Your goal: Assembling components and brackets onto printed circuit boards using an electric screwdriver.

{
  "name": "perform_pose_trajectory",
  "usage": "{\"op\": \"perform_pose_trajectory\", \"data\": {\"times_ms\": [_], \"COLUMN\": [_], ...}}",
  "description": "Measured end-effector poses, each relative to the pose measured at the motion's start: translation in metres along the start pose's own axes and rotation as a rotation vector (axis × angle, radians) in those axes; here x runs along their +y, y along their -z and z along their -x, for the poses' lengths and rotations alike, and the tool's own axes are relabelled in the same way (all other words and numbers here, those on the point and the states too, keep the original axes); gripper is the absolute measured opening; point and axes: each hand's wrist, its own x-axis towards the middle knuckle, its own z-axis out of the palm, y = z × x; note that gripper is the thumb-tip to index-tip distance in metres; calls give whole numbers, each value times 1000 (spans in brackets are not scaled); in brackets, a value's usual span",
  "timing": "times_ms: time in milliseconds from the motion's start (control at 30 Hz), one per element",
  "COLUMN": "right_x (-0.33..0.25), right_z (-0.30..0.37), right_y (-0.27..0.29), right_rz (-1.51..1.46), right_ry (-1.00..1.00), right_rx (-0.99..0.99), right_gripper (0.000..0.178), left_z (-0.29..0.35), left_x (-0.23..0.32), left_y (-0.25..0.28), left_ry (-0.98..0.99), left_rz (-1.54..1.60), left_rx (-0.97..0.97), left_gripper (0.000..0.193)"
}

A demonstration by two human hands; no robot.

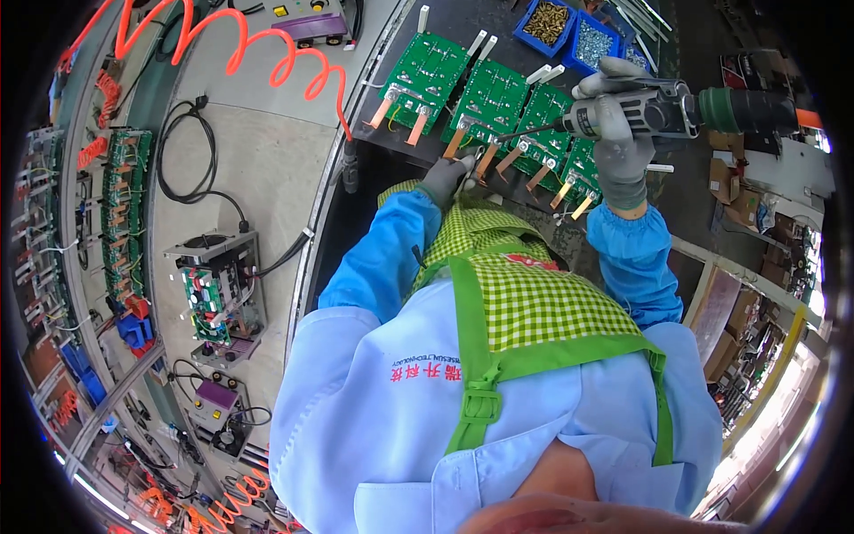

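Observation:
My right hand, in a grey glove, grips a dark power screwdriver. Its long thin bit points left, with the tip at the copper strips of the second green circuit board. My gloved left hand is closed by the ends of those strips; a small metal piece shows at its fingertips, too small to name. Several such boards lie in a row, among them one at the left end and one under the bit. Copper strips stick out from their near edges.
Blue bins hold brass-coloured screws and silver hardware behind the boards. A coiled orange air hose hangs at the upper left, ending in a dark fitting. An open-frame unit with a fan stands on the left bench.

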Motion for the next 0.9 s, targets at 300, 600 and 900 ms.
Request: {"op": "perform_pose_trajectory", "data": {"times_ms": [300,600,900], "right_x": [17,14,32], "right_z": [10,2,6], "right_y": [7,-2,9], "right_rz": [-58,-19,90], "right_ry": [-41,-176,-77], "right_rx": [-58,-39,13], "right_gripper": [36,41,40], "left_z": [-11,0,-4], "left_x": [14,10,4], "left_y": [-31,-49,-54], "left_ry": [132,120,26], "left_rz": [113,400,489], "left_rx": [-107,-17,-11], "left_gripper": [32,29,22]}}
